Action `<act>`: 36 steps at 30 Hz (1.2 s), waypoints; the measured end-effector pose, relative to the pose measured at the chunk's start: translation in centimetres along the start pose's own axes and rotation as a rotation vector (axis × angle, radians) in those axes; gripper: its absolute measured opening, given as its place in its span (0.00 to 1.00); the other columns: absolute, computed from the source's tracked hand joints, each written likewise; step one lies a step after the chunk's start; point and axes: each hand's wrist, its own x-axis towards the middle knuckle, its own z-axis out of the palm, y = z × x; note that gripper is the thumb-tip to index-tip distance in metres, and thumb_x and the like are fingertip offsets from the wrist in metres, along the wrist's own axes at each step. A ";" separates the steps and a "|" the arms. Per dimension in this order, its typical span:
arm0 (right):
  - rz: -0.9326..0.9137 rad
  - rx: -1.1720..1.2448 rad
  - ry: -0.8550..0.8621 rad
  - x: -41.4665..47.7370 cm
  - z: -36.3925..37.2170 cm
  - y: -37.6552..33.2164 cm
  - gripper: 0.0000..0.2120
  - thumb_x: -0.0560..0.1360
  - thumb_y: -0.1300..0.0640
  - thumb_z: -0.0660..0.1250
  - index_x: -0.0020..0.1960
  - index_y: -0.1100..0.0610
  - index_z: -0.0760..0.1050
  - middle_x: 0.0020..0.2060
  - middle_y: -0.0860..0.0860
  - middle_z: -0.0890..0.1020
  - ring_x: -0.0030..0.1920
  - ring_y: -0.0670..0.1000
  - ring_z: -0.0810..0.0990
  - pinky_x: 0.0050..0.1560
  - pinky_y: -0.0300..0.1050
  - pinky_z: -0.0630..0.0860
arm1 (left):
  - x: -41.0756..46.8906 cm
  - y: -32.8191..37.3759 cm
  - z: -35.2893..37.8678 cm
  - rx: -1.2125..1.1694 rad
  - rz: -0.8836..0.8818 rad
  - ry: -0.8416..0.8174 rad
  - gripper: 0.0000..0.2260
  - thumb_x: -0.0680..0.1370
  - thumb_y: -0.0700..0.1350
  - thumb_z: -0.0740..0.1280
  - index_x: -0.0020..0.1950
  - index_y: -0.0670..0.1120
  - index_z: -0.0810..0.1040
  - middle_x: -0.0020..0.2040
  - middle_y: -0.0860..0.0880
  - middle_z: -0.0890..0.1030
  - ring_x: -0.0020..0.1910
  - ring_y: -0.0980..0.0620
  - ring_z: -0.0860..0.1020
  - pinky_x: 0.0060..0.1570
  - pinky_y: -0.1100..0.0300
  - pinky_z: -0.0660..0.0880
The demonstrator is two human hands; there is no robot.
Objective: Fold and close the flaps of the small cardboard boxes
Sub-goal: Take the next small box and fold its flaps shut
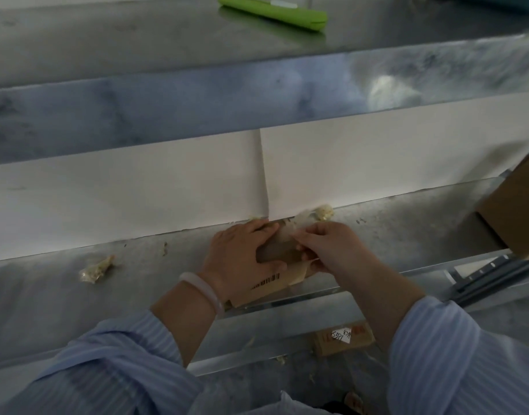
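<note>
A small brown cardboard box with a barcode on its near side lies on the metal work surface, close to the front edge. My left hand grips the box from the left, fingers over its top and thumb along the near side. My right hand pinches a thin pale flap or wrapper at the box's right end. Both hands hide most of the box.
A larger cardboard box stands at the right edge. Crumpled yellowish wrappers lie on the surface at left, another wrapper behind the hands. A labelled box sits below the bench. A green case rests on the upper shelf.
</note>
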 end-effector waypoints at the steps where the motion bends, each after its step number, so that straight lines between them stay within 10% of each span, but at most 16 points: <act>1: -0.019 -0.057 0.025 0.1 -0.3 0.0 0.05 0.75 0.54 0.70 0.42 0.55 0.81 0.32 0.51 0.82 0.34 0.49 0.79 0.36 0.44 0.77 | 0.0 -0.1 -0.1 -0.024 -0.007 -0.005 0.40 0.64 0.75 0.54 0.74 0.62 0.59 0.74 0.60 0.60 0.71 0.55 0.62 0.71 0.51 0.59; 11: -0.229 -0.342 0.040 1.0 0.5 -2.2 0.11 0.78 0.54 0.63 0.42 0.55 0.81 0.37 0.49 0.83 0.38 0.47 0.79 0.38 0.40 0.72 | -0.8 0.9 0.6 -0.114 0.024 0.129 0.34 0.62 0.73 0.61 0.65 0.61 0.68 0.60 0.60 0.76 0.58 0.56 0.74 0.61 0.52 0.69; 19: -0.389 -0.297 0.045 0.8 0.1 0.1 0.03 0.72 0.51 0.73 0.43 0.45 0.80 0.41 0.43 0.83 0.44 0.41 0.81 0.48 0.40 0.78 | -0.5 1.8 0.0 -0.301 -0.214 0.272 0.11 0.75 0.63 0.61 0.50 0.61 0.79 0.44 0.60 0.81 0.44 0.59 0.78 0.44 0.62 0.71; 25: -0.302 -0.413 -0.054 -0.3 0.2 4.7 0.45 0.61 0.41 0.79 0.72 0.42 0.62 0.63 0.41 0.69 0.64 0.42 0.70 0.63 0.42 0.72 | -0.3 1.9 -0.1 -0.413 -0.310 0.282 0.07 0.75 0.57 0.66 0.47 0.57 0.81 0.43 0.60 0.81 0.44 0.58 0.78 0.47 0.59 0.74; 36: -0.329 -0.329 -0.014 -0.1 0.0 6.5 0.48 0.58 0.35 0.76 0.73 0.42 0.62 0.65 0.42 0.72 0.65 0.41 0.71 0.65 0.46 0.74 | -0.2 0.4 -2.5 -0.954 -0.383 0.395 0.10 0.77 0.41 0.66 0.53 0.55 0.78 0.42 0.54 0.84 0.42 0.57 0.83 0.46 0.55 0.80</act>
